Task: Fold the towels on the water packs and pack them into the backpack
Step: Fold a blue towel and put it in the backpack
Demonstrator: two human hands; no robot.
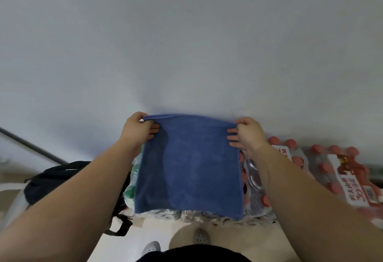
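A blue towel (190, 166) hangs doubled over in front of me, its folded top edge stretched level. My left hand (137, 130) pinches the top left corner and my right hand (247, 133) pinches the top right corner. The towel's lower edge hangs just above the shrink-wrapped water packs (323, 170) with red caps. It hides most of the packs behind it. A black backpack (56, 181) sits low at the left, partly hidden by my left forearm.
A plain white wall fills the upper view. Bottles with green caps (132, 183) show at the towel's left edge. A grey bar (31, 148) slants at the far left. My feet in grey shoes (200, 237) stand on pale floor below.
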